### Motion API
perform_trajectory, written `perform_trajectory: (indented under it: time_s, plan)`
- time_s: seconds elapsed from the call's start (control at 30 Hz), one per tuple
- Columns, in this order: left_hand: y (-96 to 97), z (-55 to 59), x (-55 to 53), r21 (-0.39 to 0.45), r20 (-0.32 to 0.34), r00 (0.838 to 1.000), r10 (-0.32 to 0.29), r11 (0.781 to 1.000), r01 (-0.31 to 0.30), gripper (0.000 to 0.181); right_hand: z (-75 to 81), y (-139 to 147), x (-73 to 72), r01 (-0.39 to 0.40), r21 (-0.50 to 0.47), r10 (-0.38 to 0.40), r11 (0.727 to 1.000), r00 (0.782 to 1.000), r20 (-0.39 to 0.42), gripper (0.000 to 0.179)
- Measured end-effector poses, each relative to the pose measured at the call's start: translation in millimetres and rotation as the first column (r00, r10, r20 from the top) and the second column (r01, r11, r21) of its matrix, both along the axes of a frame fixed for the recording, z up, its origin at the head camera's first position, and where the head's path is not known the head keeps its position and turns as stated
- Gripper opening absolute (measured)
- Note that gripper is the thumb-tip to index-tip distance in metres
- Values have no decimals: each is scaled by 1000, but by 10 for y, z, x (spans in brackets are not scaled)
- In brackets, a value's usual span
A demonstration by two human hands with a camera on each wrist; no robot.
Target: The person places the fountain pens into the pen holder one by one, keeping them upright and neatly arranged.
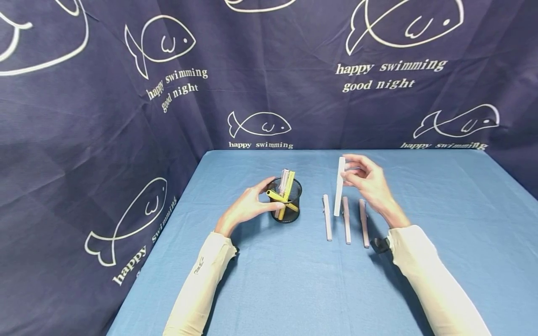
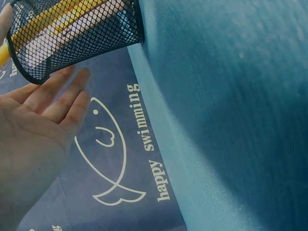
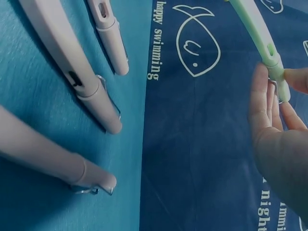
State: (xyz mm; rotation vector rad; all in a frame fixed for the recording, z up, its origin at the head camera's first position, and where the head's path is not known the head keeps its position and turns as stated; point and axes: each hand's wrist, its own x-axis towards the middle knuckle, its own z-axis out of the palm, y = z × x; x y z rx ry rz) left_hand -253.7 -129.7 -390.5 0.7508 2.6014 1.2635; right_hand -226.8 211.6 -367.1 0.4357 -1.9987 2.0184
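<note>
The right hand [image 1: 367,182] pinches a pale green pen [image 1: 339,186] by its clip end, holding it raised over the blue desk [image 1: 311,280] near a row of three pale pink pens [image 1: 347,221]. The left hand [image 1: 248,203] grips a black mesh cup [image 1: 295,214], thumb at its rim; yellow and pale pens [image 1: 289,186] stand inside.

Both forearms [image 1: 203,284] extend forward, the left hand [image 1: 249,204] with thumb and fingers parted, the right hand [image 1: 369,182] raised in a pinch grip.

Bright head view; dimmer wrist views, the left's blue cloth [image 2: 231,96] under soft-edged shadow.
</note>
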Motion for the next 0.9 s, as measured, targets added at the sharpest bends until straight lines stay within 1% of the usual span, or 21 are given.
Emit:
perform_trajectory:
  time_s: [0.4,0.6,0.9]
  plan:
    - [3,-7,2,-14,-15,1000,-4,1000,4,89,30,-111,-19,4,0,-4,1000,1000,-9,47]
    - [4,1,5,-13,-17,1000,-4,1000,4,91,58,-163,-37,-1,-25,1,1000,1000,-18,46]
    - [-1,7,15,-27,-13,1000,11,1000,-12,90,65,-252,-54,4,-28,-6,1000,999,-47,47]
